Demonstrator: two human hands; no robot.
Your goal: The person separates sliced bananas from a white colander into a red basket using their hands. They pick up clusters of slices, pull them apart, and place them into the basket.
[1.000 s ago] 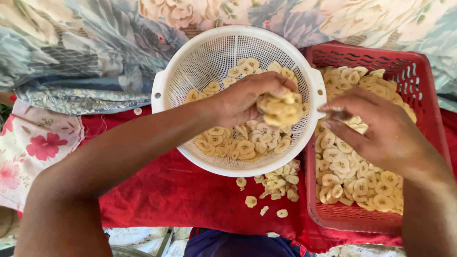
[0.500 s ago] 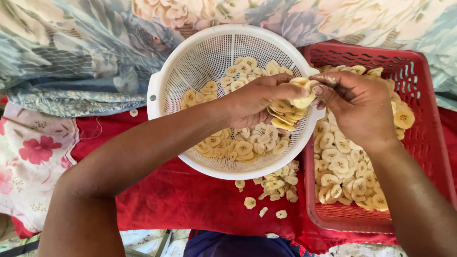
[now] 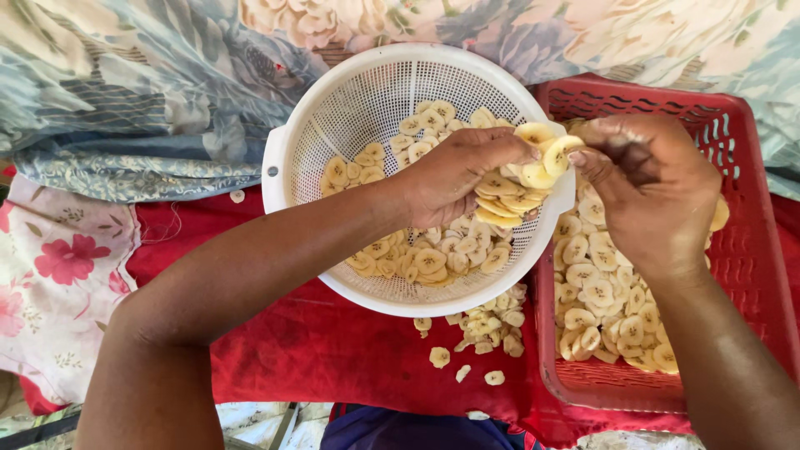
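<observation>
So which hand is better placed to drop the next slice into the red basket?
Probably the right hand: it is over the red basket, fingertips on a slice. The left hand holds the stack over the colander.

The round colander (image 3: 350, 108) sat left of the basket (image 3: 750, 250), their rims touching. Banana slices (image 3: 433, 258) lay in both, and a few loose slices (image 3: 487, 329) lay on the cloth (image 3: 333, 350) in front of the colander, just beside the basket's near corner.
</observation>
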